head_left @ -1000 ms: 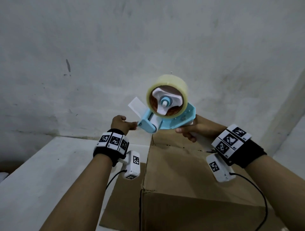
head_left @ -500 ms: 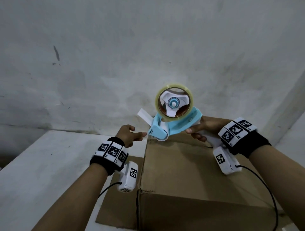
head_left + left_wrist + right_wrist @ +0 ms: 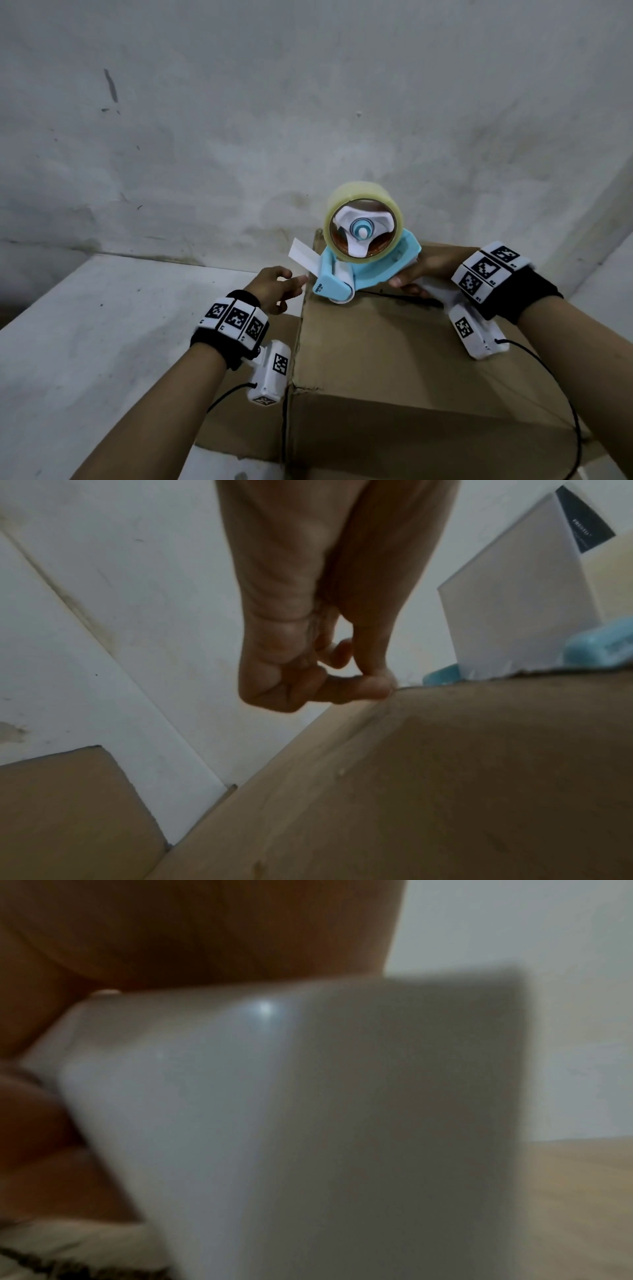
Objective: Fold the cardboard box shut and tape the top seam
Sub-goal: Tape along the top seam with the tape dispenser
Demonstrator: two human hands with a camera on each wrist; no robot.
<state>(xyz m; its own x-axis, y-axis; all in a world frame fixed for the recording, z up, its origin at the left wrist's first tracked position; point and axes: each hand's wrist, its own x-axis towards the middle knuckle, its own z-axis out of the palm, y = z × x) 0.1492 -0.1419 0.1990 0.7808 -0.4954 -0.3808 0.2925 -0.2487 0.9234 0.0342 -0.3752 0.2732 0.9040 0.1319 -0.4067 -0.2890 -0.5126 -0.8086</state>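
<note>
The brown cardboard box (image 3: 376, 349) lies with its top flaps folded flat. My right hand (image 3: 424, 270) grips the handle of a light blue tape dispenser (image 3: 363, 274), whose roller end touches the box top near the far left corner. A roll of clear tape (image 3: 363, 205) sits on it, and a white flap (image 3: 301, 255) sticks out to the left. My left hand (image 3: 274, 287) is just left of the roller. Its thumb and forefinger (image 3: 377, 688) pinch together at the box's (image 3: 445, 777) edge, seemingly on the clear tape end. The right wrist view shows only the blurred grey handle (image 3: 308, 1123).
The box stands on a white table (image 3: 85, 342) against a grey-white wall (image 3: 308, 102). A loose cardboard flap (image 3: 239, 428) lies flat on the table to the box's left. Black cables (image 3: 548, 377) run from the wrist cameras over the box top.
The dispenser has come down from mid-air onto the far end of the box top. My left hand has dropped with it to the box's left edge.
</note>
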